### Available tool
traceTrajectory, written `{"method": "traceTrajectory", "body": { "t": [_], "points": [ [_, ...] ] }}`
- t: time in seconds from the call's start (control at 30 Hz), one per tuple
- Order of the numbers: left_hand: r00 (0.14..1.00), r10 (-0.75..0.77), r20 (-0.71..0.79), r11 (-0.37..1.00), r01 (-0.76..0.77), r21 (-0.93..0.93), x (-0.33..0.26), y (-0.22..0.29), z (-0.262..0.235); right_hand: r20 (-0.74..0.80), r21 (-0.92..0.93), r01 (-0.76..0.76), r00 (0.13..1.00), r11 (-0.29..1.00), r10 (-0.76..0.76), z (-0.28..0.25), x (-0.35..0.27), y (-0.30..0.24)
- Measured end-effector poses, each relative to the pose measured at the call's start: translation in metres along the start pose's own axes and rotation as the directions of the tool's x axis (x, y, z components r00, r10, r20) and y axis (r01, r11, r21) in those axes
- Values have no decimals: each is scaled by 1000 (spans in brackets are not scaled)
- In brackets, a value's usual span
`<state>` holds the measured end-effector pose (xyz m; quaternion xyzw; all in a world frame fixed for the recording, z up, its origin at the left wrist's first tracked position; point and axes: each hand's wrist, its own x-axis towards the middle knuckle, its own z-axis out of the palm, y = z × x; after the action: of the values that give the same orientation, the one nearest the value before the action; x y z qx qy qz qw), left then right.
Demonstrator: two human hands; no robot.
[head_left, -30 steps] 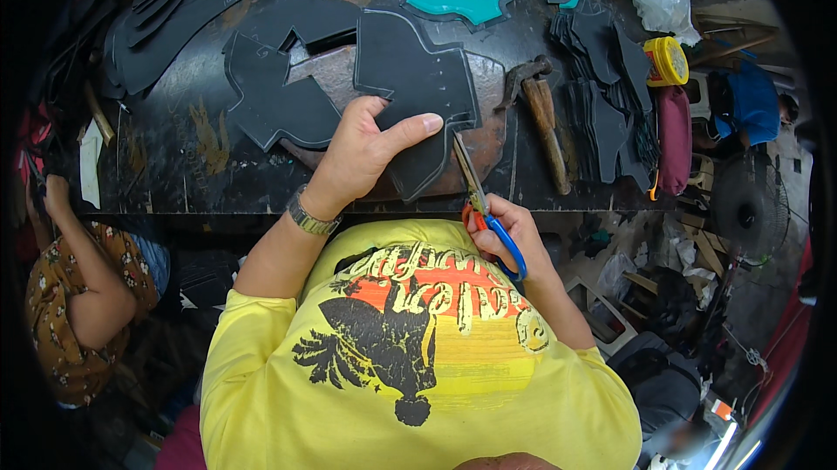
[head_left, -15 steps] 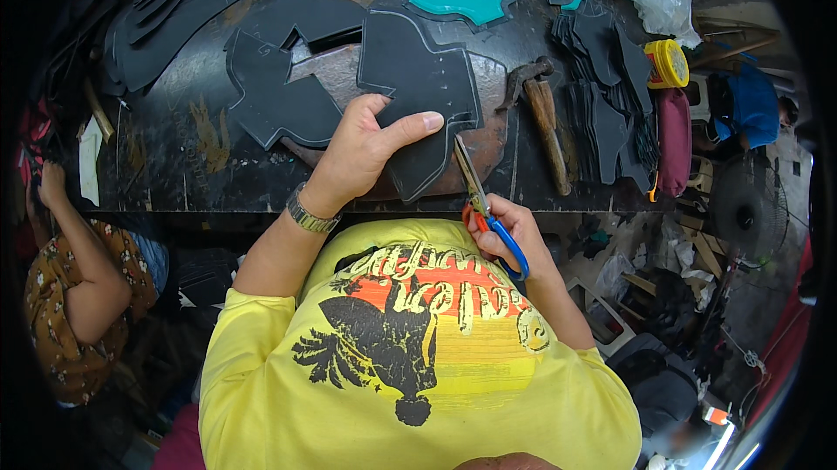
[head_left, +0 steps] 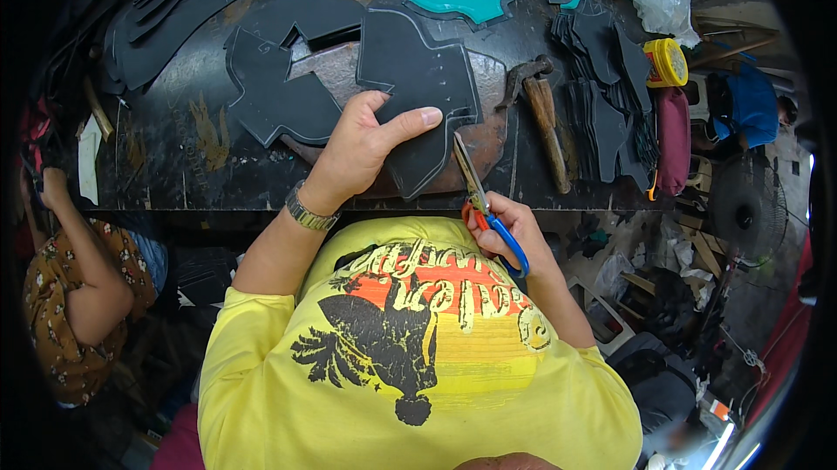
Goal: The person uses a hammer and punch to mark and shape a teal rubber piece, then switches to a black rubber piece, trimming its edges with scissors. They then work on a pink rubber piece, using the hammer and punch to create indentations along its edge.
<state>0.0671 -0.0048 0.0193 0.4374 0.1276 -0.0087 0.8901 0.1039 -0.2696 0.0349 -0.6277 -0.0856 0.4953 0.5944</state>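
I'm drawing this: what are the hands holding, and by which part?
Right hand: scissors, by the red-and-blue handles. Left hand: a black sheet, by its left edge, thumb on top.

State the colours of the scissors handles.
The scissors handles are blue and orange-red; they show best in the head view.

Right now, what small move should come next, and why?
Probably open the scissors slightly for a short snip: the blades look nearly closed in the right hand, tips beside the notch in the black piece, while the left hand holds that piece, thumb on top.
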Motion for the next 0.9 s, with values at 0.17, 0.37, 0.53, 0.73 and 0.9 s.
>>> {"method": "traceTrajectory", "body": {
  "t": [0.17, 0.37, 0.53, 0.73, 0.9],
  "points": [
    [1000, -5, 2, 1000, 5, -6, 1, -2, 0, -9, -29, -37, 999, 999, 36, -2, -1, 0],
    [1000, -3, 5, 1000, 3, 16, 3, -2, -3, -26, -38, -47, 999, 998, 46, -2, -1, 1],
    [1000, -2, 1, 1000, 2, 5, 2, -3, -2, -42, -31, -21, 999, 999, 20, 1, 0, 2],
    [1000, -21, 14, 1000, 20, 6, 2, -1, -1, -63, -116, -8, 998, 993, 0, -2, 0, 6],
    [999, -6, 33, 1000, 6, 22, 0, 12, -1, -90, -83, -30, 996, 996, 23, -9, -5, 3]
  ]
}}
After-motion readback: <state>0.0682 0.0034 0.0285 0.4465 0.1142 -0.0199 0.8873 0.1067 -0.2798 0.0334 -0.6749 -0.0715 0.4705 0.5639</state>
